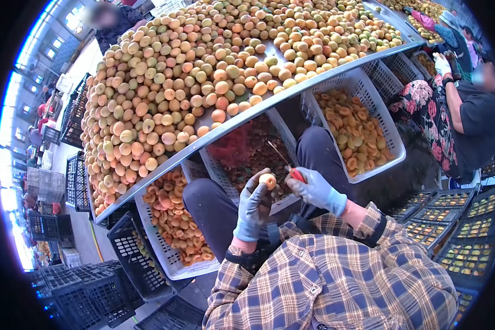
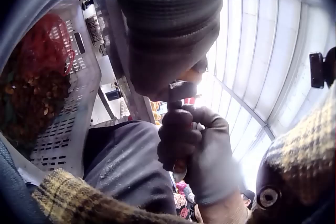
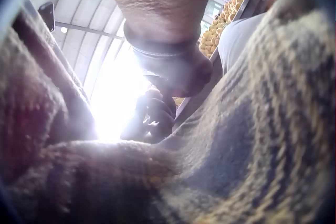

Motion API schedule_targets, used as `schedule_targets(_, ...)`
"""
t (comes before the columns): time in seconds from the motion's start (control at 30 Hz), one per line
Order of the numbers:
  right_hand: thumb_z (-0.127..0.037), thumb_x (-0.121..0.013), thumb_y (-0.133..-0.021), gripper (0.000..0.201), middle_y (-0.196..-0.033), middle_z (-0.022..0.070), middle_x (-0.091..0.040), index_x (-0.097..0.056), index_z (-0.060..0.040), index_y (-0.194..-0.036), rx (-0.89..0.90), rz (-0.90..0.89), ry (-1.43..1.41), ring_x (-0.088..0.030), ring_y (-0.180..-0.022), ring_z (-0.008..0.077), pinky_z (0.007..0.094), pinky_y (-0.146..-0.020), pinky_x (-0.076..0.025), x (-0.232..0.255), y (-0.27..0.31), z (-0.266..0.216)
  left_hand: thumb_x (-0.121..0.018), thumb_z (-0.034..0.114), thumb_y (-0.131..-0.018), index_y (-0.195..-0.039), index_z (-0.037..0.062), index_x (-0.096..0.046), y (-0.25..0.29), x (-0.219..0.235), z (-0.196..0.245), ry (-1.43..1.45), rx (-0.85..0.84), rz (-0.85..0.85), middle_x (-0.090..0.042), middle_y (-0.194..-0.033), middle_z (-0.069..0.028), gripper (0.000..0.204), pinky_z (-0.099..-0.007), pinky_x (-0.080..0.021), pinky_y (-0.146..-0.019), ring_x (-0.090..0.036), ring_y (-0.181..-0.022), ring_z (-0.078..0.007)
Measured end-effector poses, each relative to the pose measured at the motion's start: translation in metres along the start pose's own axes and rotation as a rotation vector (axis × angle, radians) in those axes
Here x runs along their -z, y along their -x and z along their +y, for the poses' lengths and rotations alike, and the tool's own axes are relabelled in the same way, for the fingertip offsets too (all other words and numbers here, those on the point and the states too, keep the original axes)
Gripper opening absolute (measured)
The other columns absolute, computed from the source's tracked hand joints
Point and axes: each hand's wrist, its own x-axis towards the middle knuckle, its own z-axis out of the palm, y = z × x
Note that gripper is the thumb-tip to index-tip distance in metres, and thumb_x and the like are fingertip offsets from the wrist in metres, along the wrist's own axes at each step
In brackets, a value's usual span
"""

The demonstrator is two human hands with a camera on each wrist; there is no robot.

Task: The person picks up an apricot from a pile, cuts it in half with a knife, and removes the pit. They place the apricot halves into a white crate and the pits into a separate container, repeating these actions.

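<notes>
In the head view my gloved left hand (image 1: 251,208) holds a pale orange apricot (image 1: 268,181) at its fingertips, above my lap. Just right of it, my gloved right hand (image 1: 322,191) grips a small knife (image 1: 297,175) by its red handle, the thin blade pointing up and away from me. Fruit and blade stand a little apart. The left wrist view shows the right hand (image 2: 202,148) with fingers curled, close below the dark left glove (image 2: 170,40). Glare and the sleeve hide most of both hands in the right wrist view.
A metal-edged table (image 1: 247,115) heaped with whole apricots stands ahead. Beneath its edge are white crates of halved apricots (image 1: 190,231) at left and right (image 1: 352,132). Between my knees sits a crate of dark scraps (image 1: 264,148) with red netting. Another person (image 1: 473,110) sits at right.
</notes>
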Motion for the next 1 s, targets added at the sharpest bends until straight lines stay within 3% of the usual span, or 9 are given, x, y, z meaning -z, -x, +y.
schedule_targets(0.1, -0.038, -0.067, -0.087, 0.036, -0.071, 0.0024, -0.058, -0.059, -0.0023, -0.092, -0.027, -0.143, -0.107, -0.053, -0.068, 0.0072, 0.0269, -0.062, -0.045, -0.004, 0.013, -0.004, -0.064, 0.006, -0.087, -0.125, -0.0028, -0.051, -0.003, 0.005, -0.004, -0.005, -0.041, -0.040, -0.061, -0.108, -0.0095, 0.041, -0.0246, -0.050, -0.080, -0.060, -0.091, -0.0147)
schedule_targets(0.17, -0.044, -0.065, -0.088, 0.043, -0.074, 0.0019, -0.060, -0.060, -0.0019, -0.096, 0.149, 0.018, 0.202, -0.054, -0.070, 0.0070, 0.0262, -0.064, -0.046, -0.010, 0.013, -0.007, -0.066, 0.006, -0.087, -0.125, -0.0030, -0.052, -0.002, 0.004, -0.008, -0.050, -0.034, -0.021, -0.061, -0.109, -0.0097, 0.042, -0.0251, -0.050, -0.082, -0.060, -0.093, -0.0155)
schedule_targets(0.43, -0.018, -0.061, -0.090, 0.017, -0.079, 0.0004, -0.060, -0.060, -0.0019, -0.094, -0.120, -0.212, -0.093, -0.054, -0.074, 0.0073, 0.0255, -0.067, -0.046, 0.005, -0.002, 0.010, -0.070, 0.007, -0.083, -0.124, -0.0033, -0.053, -0.001, 0.010, -0.008, -0.147, -0.018, -0.034, -0.062, -0.109, -0.0095, 0.045, -0.0235, -0.050, -0.079, -0.061, -0.091, -0.0145)
schedule_targets(0.57, -0.017, -0.061, -0.090, 0.016, -0.078, -0.0005, -0.058, -0.058, -0.0026, -0.096, 0.086, 0.066, 0.306, -0.055, -0.070, 0.0105, 0.0275, -0.065, -0.045, 0.006, -0.001, 0.004, -0.066, 0.007, -0.086, -0.126, -0.0026, -0.050, -0.003, 0.009, -0.008, -0.010, -0.012, -0.056, -0.061, -0.110, -0.0100, 0.045, -0.0237, -0.049, -0.076, -0.060, -0.091, -0.0151)
schedule_targets(0.63, -0.020, -0.057, -0.093, 0.019, -0.075, -0.0005, -0.056, -0.057, -0.0019, -0.096, 0.043, 0.026, 0.243, -0.054, -0.069, 0.0087, 0.0256, -0.063, -0.044, 0.007, 0.003, 0.000, -0.065, 0.007, -0.087, -0.127, -0.0020, -0.050, -0.005, 0.012, -0.007, 0.017, -0.016, -0.049, -0.060, -0.110, -0.0102, 0.044, -0.0245, -0.050, -0.077, -0.060, -0.092, -0.0156)
schedule_targets(0.7, -0.025, -0.048, -0.099, 0.025, -0.072, -0.0023, -0.053, -0.057, -0.0019, -0.094, -0.219, -0.225, -0.420, -0.049, -0.066, 0.0052, 0.0216, -0.060, -0.042, 0.003, 0.016, -0.009, -0.064, 0.008, -0.088, -0.128, -0.0014, -0.049, -0.006, 0.014, -0.006, 0.043, -0.026, -0.041, -0.060, -0.111, -0.0104, 0.043, -0.0253, -0.050, -0.078, -0.060, -0.092, -0.0161)
schedule_targets(0.73, -0.046, -0.048, -0.096, 0.043, -0.067, -0.0047, -0.048, -0.057, -0.0046, -0.096, -0.115, -0.313, -0.314, -0.039, -0.057, -0.0004, 0.0160, -0.049, -0.031, -0.004, 0.022, -0.017, -0.063, 0.008, -0.089, -0.129, -0.0006, -0.049, -0.006, 0.014, -0.006, 0.062, -0.029, -0.039, -0.060, -0.112, -0.0106, 0.043, -0.0249, -0.051, -0.078, -0.060, -0.092, -0.0163)
schedule_targets(0.77, -0.047, -0.045, -0.097, 0.045, -0.065, -0.0051, -0.047, -0.057, -0.0041, -0.095, -0.060, -0.312, -0.115, -0.039, -0.056, 0.0007, 0.0168, -0.049, -0.032, -0.008, 0.025, -0.017, -0.061, 0.008, -0.090, -0.129, 0.0001, -0.049, -0.006, 0.015, -0.006, 0.081, -0.032, -0.035, -0.060, -0.113, -0.0108, 0.042, -0.0245, -0.051, -0.079, -0.060, -0.092, -0.0165)
schedule_targets(1.0, -0.042, -0.044, -0.098, 0.041, -0.070, -0.0032, -0.048, -0.055, -0.0029, -0.091, -0.102, -0.351, -0.123, -0.042, -0.059, 0.0044, 0.0204, -0.056, -0.038, -0.019, 0.025, -0.004, -0.058, 0.006, -0.091, -0.131, 0.0020, -0.048, -0.001, 0.017, 0.000, 0.224, 0.025, -0.026, -0.059, -0.118, -0.0121, 0.042, -0.0235, -0.052, -0.079, -0.061, -0.095, -0.0173)
